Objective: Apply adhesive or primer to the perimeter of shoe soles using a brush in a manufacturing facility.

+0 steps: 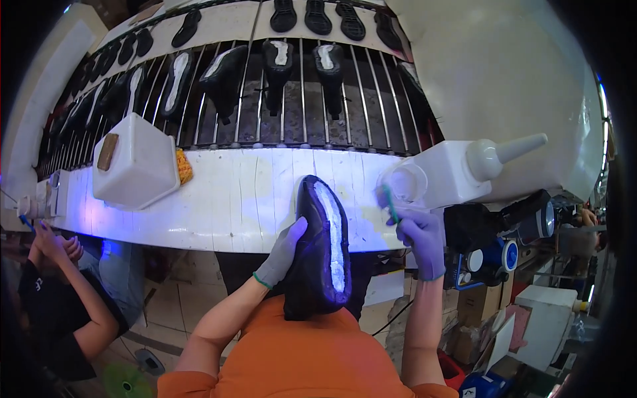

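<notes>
My gloved left hand (pixel 284 252) grips the side of a black shoe (pixel 310 265), bottom side up at the bench's near edge. A white strip (pixel 335 232) runs along the middle of its underside, lit bluish. In my gloved right hand (pixel 423 239) is a green-handled brush (pixel 389 204), the fingers closed round the handle. The brush's head is beside a small round white cup (pixel 406 184); whether it touches the rim I cannot tell. Right behind the cup lies a white plastic bottle (pixel 451 174) with a long nozzle.
Beyond the white bench (pixel 232 199) a roller conveyor (pixel 361 99) carries several black shoes with white-striped undersides. Black soles (pixel 317 16) lie on the far ledge. A square white container (pixel 135 162) stands on the bench's left. Another person (pixel 66 292) works at far left. Boxes fill the lower right.
</notes>
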`<state>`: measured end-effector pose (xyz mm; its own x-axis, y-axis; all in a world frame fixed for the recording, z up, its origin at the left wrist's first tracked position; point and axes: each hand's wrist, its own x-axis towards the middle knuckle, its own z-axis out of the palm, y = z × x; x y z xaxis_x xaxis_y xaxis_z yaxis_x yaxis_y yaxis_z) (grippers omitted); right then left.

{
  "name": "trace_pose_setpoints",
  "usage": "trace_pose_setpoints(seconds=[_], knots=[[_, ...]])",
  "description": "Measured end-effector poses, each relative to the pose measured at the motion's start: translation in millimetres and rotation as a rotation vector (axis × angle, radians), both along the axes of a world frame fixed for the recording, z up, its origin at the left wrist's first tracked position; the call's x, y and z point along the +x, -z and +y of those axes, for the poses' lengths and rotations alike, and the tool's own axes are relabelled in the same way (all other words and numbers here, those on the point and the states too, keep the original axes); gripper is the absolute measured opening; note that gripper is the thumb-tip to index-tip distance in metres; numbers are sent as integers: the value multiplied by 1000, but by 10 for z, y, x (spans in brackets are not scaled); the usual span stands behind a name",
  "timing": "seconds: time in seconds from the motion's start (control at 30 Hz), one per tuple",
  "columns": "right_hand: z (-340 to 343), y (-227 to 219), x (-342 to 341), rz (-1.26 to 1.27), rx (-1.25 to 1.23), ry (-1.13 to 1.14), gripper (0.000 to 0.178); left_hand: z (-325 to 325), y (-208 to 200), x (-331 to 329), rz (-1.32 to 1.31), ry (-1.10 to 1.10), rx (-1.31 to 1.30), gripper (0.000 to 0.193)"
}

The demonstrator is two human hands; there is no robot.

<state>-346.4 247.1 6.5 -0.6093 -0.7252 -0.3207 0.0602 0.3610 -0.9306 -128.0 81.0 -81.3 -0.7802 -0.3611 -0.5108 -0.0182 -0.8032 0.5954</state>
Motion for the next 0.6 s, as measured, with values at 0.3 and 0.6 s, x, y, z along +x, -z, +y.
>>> trace_pose_setpoints(seconds=[0.3, 0.6], knots=[[86, -210, 399, 115, -26, -447, 26, -5, 55, 12, 11, 42, -21, 52], [-76, -46, 400, 310, 147, -332, 22, -43, -47, 21, 34, 87, -113, 51]])
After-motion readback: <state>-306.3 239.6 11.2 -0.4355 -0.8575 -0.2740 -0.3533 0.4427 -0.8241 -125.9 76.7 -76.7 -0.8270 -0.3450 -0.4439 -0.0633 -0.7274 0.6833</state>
